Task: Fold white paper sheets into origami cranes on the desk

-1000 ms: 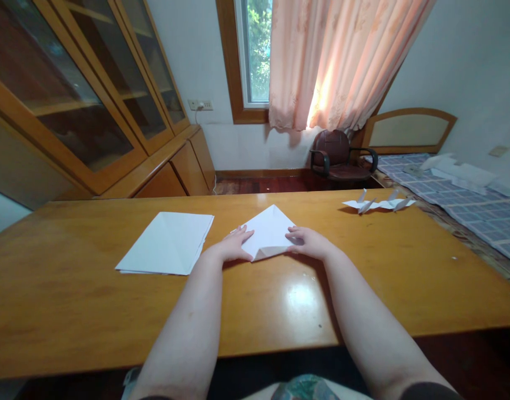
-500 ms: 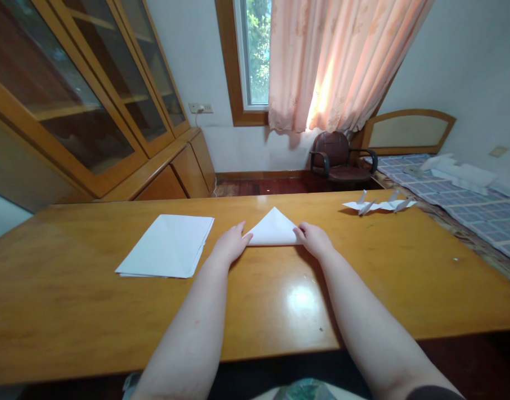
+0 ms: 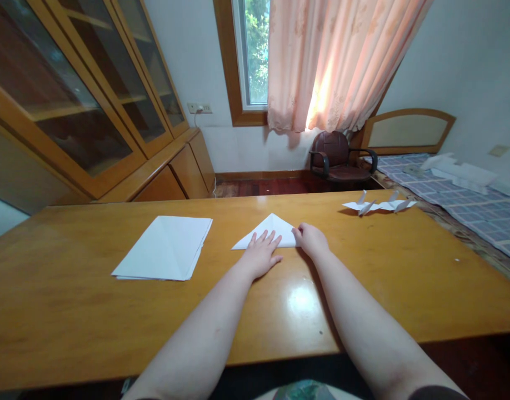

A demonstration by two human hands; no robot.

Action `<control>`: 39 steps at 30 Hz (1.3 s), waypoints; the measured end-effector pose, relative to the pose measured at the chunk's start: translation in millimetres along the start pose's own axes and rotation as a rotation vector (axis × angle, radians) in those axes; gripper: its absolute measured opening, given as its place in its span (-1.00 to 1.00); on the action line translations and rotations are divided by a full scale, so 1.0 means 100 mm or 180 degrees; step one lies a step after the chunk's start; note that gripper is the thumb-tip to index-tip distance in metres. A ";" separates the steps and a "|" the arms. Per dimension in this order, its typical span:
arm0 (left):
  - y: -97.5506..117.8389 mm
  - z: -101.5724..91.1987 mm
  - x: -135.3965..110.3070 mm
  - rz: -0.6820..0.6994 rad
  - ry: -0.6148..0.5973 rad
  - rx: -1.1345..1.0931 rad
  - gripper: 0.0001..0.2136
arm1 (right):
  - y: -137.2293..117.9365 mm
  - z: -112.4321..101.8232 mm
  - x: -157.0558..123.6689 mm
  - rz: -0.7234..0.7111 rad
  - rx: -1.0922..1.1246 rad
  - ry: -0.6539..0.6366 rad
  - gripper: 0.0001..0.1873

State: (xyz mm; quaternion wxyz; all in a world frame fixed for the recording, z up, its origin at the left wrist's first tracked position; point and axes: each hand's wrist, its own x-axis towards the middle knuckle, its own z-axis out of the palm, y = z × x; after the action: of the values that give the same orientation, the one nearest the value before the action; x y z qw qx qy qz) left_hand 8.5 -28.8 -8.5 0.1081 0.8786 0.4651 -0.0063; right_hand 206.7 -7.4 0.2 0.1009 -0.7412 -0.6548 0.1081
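A white sheet folded into a triangle (image 3: 271, 229) lies flat on the wooden table (image 3: 71, 322), its point facing away from me. My left hand (image 3: 261, 254) rests on the near folded edge with fingers stretched flat and spread. My right hand (image 3: 311, 239) sits at the triangle's right corner, fingers curled and pressing down on the paper there.
A stack of white sheets (image 3: 163, 247) lies to the left. Several folded paper shapes (image 3: 378, 204) sit at the table's far right. A dark armchair (image 3: 336, 155) stands beyond the table, a bed (image 3: 467, 205) to the right, glass-door cabinets (image 3: 92, 105) on the left.
The near flap of the sheet was folded over, turning it into a flat triangle. My left hand then slid right along the folded edge and flattened on it; my right hand stayed at the right corner.
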 end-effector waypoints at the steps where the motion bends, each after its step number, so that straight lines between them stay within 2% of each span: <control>1: -0.02 0.03 0.02 -0.0014 -0.0038 -0.0027 -0.38 | 0.00 0.00 0.00 0.0011 0.0013 0.0007 -0.55; 10: -0.06 0.07 0.06 -0.0115 -0.0102 -0.0060 -0.39 | 0.00 0.02 0.00 0.0149 0.0093 0.0090 -0.63; 16: -0.08 0.05 0.05 -0.0515 -0.0079 -0.0121 -0.36 | 0.02 -0.01 -0.01 0.0155 0.0200 0.0009 -0.54; 22: -0.08 0.01 0.03 -0.0690 -0.0130 -0.0182 -0.35 | 0.05 -0.03 -0.01 0.0184 0.0161 -0.0031 -0.62; 26: -0.09 -0.01 0.02 -0.0678 -0.0133 -0.0190 -0.33 | 0.21 -0.07 0.03 0.0231 0.0014 0.0099 -0.46; 28: -0.09 -0.01 0.02 -0.0681 -0.0125 -0.0185 -0.32 | 0.31 -0.10 0.04 0.0343 0.0011 0.0038 -0.37; 31: -0.09 -0.01 0.03 -0.0679 -0.0115 -0.0177 -0.32 | 0.36 -0.17 0.01 0.0458 0.0011 -0.0051 -0.39; 33: -0.08 0.00 0.03 -0.0696 -0.0108 -0.0171 -0.32 | 0.28 -0.19 -0.04 0.0223 -0.0110 0.0106 -0.52; 34: -0.08 0.00 0.04 -0.0709 -0.0107 -0.0168 -0.31 | 0.20 -0.18 -0.08 -0.0102 -0.0153 0.0219 -0.61; 35: -0.07 0.00 0.04 -0.0725 -0.0106 -0.0167 -0.31 | 0.11 -0.16 -0.12 -0.0562 -0.0115 0.0165 -0.67; 37: -0.07 0.00 0.04 -0.0747 -0.0098 -0.0169 -0.31 | -0.07 -0.11 -0.21 -0.1402 0.0002 -0.0239 -0.66; 39: -0.06 0.00 0.05 -0.0759 -0.0094 -0.0175 -0.30 | -0.20 -0.05 -0.27 -0.1585 -0.0041 -0.0517 -0.65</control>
State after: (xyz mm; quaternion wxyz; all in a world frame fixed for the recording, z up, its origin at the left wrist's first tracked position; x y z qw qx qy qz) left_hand 6.2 -21.8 -10.2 0.1375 0.8135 0.5647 -0.0193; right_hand 186.2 -32.1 11.6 0.0668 -0.5467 -0.8237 0.1349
